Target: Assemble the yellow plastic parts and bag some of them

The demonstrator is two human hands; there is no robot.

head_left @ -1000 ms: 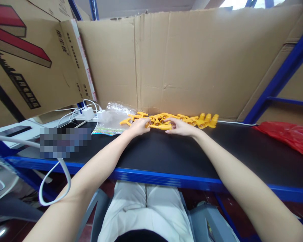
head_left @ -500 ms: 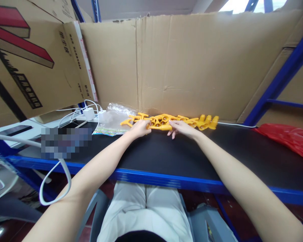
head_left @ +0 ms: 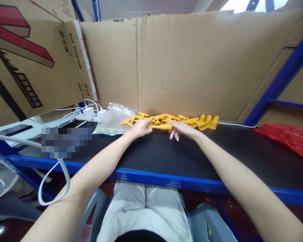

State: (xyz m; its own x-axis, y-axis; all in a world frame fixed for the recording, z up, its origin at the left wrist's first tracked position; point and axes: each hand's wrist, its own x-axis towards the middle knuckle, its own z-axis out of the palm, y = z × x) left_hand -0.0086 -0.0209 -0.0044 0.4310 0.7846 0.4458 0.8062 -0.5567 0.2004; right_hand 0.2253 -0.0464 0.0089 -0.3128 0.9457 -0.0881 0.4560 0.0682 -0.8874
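Between my hands lies a slim yellow plastic piece point(head_left: 161, 127), held level and crosswise just above the black tabletop. My left hand point(head_left: 140, 127) is closed around its left end. The thumb and forefinger of my right hand point(head_left: 180, 129) pinch the right end, while the other fingers hang loosely below. Right behind both hands is a row of similar yellow plastic parts point(head_left: 202, 125), some with round cup-like openings and some with T-shaped ends. My fingers partly hide these parts.
A clear plastic bag point(head_left: 116, 116) lies left of the parts. Chargers point(head_left: 89, 114) and white cables sit farther left, near a blurred-out patch. Cardboard point(head_left: 192, 67) walls the back. A red plastic bag point(head_left: 288, 137) rests at right. A blue rail point(head_left: 166, 178) edges the black tabletop point(head_left: 161, 154).
My right hand has shifted slightly, its lower fingers moving a little to the right. More of the yellow piece shows between my hands. My left hand has barely moved.
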